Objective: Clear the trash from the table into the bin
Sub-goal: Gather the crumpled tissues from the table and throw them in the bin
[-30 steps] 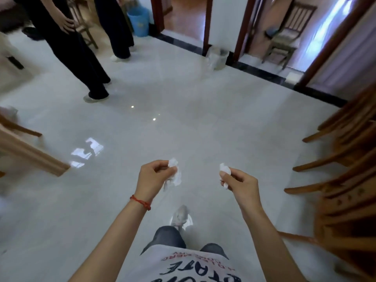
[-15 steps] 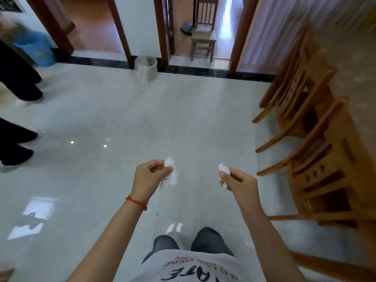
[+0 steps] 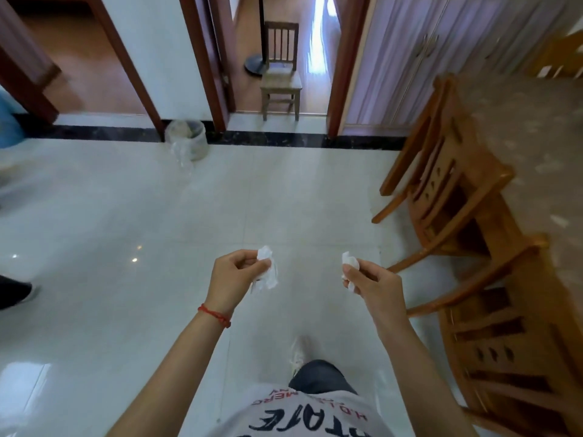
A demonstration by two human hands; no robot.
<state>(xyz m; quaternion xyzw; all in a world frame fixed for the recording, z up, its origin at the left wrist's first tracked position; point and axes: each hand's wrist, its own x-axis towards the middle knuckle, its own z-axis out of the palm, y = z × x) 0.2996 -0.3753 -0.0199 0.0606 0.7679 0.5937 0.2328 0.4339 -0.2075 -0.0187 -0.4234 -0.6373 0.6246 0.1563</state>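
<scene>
Probably home: dining chairs (image 3: 448, 197), doorways (image 3: 284, 58).

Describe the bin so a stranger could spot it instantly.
Look along the dark floor strip at the far wall, to the white wall section between the two doorways. The bin stands at its foot: small, round, lined with a clear plastic bag, unlike the blue container at far left.

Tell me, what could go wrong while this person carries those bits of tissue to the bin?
The left hand only pinches its tissue, much of it dangling, so it might slip onto the floor. The bin stands well ahead, leaving plenty of walk for a drop. The chairs stand close on the right.
</scene>
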